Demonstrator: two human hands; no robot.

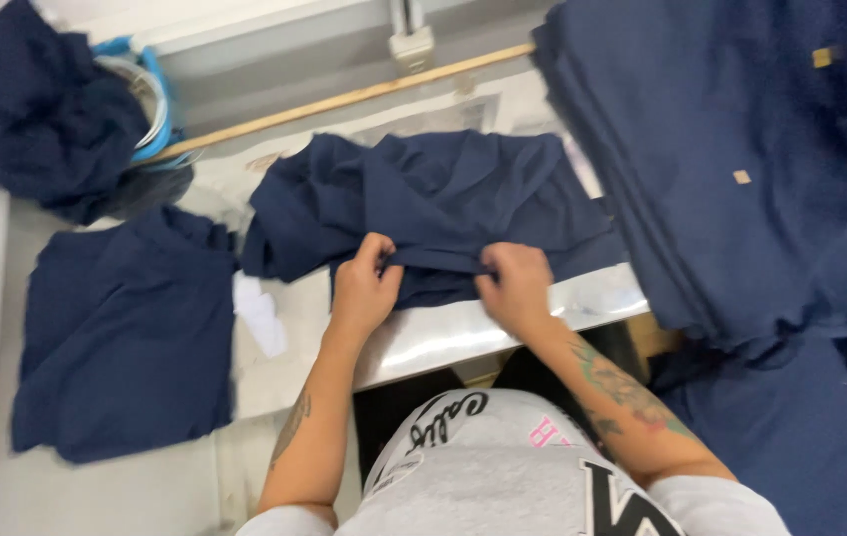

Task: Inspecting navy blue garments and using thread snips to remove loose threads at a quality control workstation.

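Your left hand and right hand both pinch near edge of crumpled navy blue fabric garment, pulled taut between them for straightening on shiny white table; stacked navy pieces wait right.

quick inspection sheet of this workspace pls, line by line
surface: pale worktable, shiny near edge
job's things: crumpled navy garment, near hem pinched by both hands
clutter: flat navy piece at left; white scrap; navy heap on a blue-rimmed basket; tall navy stack at right
grips: left hand and right hand both shut on the hem
cables: nothing seen
surroundings: wooden rod across the back
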